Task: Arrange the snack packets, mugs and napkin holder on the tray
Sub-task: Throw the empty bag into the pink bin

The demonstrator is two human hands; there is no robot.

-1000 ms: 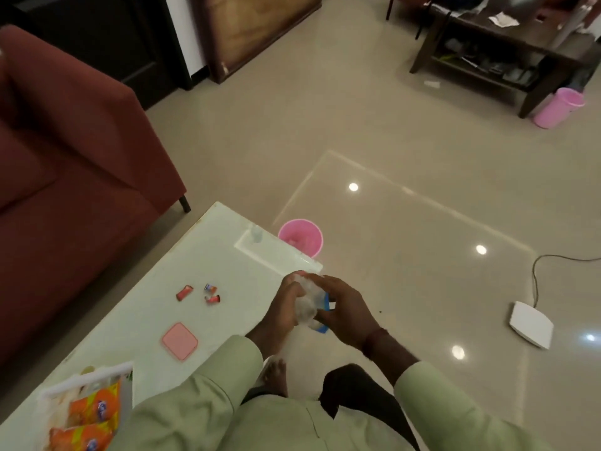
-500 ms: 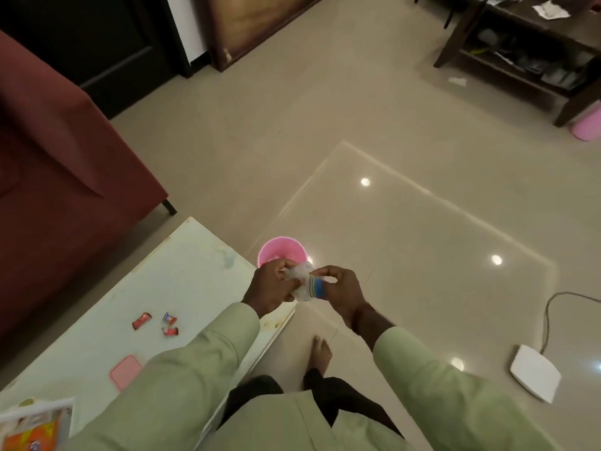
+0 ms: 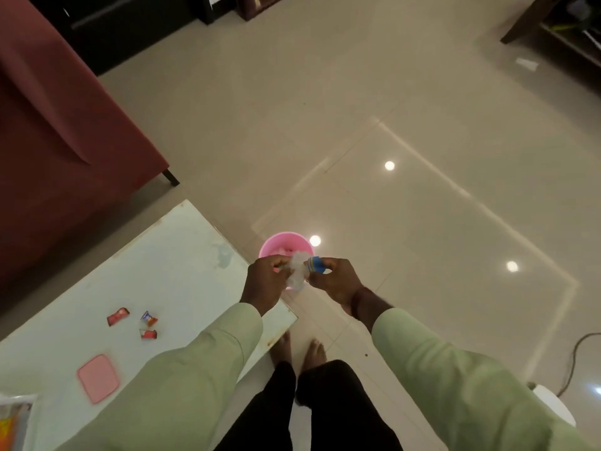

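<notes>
Snack packets (image 3: 9, 424) showed only as an orange sliver in a white-edged container at the lower left corner of the head view; whether that was the tray could not be told, and no mugs or napkin holder were in sight, so most of the arranging seemed left to do. At centre frame the left hand (image 3: 265, 283) and right hand (image 3: 331, 279) were both pinched shut on a crumpled clear wrapper (image 3: 298, 271) with a blue band, held over a pink bin (image 3: 286, 247) on the floor, which looked like clearing rubbish. On the white table (image 3: 162, 271) lay three small red wrappers (image 3: 118, 315) and a pink lid (image 3: 97, 378). A red sofa (image 3: 65, 141) filled the upper left.
</notes>
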